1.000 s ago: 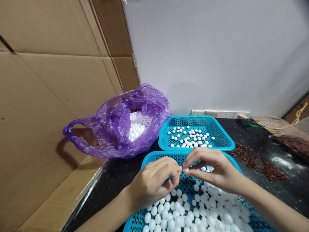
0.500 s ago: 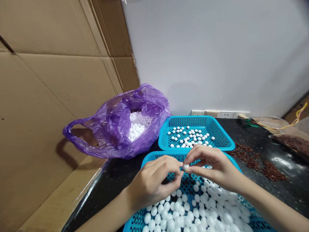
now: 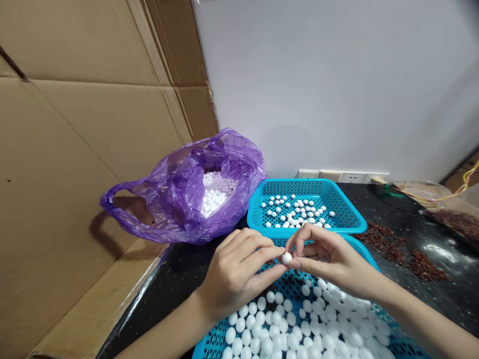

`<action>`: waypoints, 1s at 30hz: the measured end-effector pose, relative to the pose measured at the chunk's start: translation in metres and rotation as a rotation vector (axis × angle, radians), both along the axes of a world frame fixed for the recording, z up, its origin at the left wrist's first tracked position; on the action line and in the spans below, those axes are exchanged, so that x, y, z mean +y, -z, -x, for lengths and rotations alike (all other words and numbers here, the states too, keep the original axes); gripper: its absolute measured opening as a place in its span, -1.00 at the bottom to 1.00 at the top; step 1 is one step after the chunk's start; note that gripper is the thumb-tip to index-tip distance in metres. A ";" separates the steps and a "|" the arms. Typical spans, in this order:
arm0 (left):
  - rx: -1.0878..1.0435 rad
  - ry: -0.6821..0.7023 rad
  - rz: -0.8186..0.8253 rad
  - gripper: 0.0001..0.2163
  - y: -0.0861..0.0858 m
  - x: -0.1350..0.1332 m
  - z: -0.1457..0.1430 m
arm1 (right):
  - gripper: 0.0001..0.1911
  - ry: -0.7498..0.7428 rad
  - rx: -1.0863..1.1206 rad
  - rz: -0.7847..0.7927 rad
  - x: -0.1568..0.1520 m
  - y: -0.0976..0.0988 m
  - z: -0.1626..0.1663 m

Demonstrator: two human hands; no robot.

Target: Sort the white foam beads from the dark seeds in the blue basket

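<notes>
A small white ball (image 3: 286, 258) is pinched between the fingertips of my left hand (image 3: 239, 271) and my right hand (image 3: 329, 259). Both hands hover over the near blue basket (image 3: 213, 344), which holds several white balls (image 3: 295, 329). The fingers of both hands are curled around the ball. Beyond my hands stands a second blue basket (image 3: 348, 212) with several smaller white balls (image 3: 295, 212) scattered on its floor.
A purple plastic bag (image 3: 179, 199) full of white balls lies at the left on the black countertop (image 3: 430, 279). Cardboard sheets (image 3: 75, 149) lean along the left. Dark red bits (image 3: 396, 249) are strewn at the right, near a clear bag (image 3: 449, 209) and wall sockets (image 3: 344, 176).
Both hands have risen slightly and moved a little away from me, still pinching the ball; the ball shows more clearly between the fingertips now.
</notes>
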State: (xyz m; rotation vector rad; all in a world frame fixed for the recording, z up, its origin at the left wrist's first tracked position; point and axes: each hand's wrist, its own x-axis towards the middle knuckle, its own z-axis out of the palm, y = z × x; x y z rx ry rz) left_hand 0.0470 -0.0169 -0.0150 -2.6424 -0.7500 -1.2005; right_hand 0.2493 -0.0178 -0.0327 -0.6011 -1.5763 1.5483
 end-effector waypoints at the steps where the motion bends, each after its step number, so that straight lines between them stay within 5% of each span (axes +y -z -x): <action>1: 0.004 -0.001 -0.003 -0.91 0.000 0.000 -0.001 | -0.89 0.006 -0.015 -0.003 0.000 0.000 0.000; 22: 0.086 0.162 -0.002 -0.92 0.010 0.003 0.000 | -0.89 -0.028 -0.154 -0.044 -0.001 0.005 -0.002; 30: 0.044 0.011 0.070 -0.91 0.005 0.002 -0.001 | -0.85 0.015 -0.082 0.007 0.002 0.003 -0.001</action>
